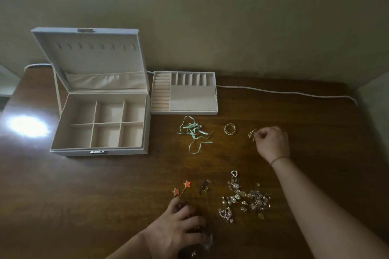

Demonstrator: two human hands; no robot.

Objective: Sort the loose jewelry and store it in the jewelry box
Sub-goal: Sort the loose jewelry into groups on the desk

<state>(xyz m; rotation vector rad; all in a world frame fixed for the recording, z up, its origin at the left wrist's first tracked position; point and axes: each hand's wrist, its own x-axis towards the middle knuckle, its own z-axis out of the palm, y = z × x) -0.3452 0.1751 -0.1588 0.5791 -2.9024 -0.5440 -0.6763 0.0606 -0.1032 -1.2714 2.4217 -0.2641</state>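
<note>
On the wooden table (84,206), the jewelry box (99,120) sits open at the left, its tray (184,93) just beside it. Near the front lies a heap of loose jewelry (246,197). The right hand (272,143) pinches a small gold piece (252,134) beyond a gold ring (229,129) and a green ribbon (194,132). The left hand (179,229) lies spread, fingers loose, over a few pieces near two star earrings (181,188).
</note>
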